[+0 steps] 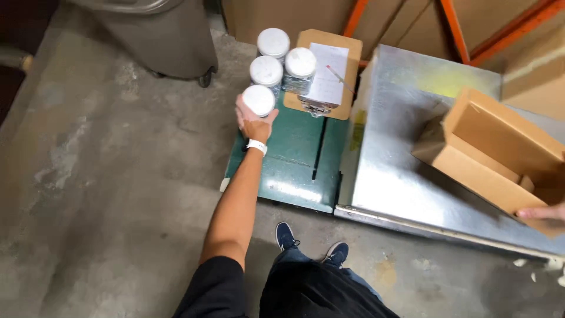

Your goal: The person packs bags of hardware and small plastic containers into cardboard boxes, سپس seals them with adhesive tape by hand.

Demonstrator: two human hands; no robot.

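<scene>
My left hand (254,123) reaches far out and grips a clear jar with a white lid (258,100) at the near end of a group of jars. Three more white-lidded jars (266,70) stand just behind it on a green metal platform (294,159). My right hand (541,212) shows only at the right edge, its fingers on the near edge of an open brown cardboard box (500,153). That box rests tilted on a shiny metal table (400,171).
A brown clipboard with a white sheet and a pen (329,73) lies on the green platform beside the jars. A grey wheeled bin (159,35) stands at the back left. Orange shelf beams and cartons (471,29) fill the back right. My shoes (312,247) are on the concrete floor.
</scene>
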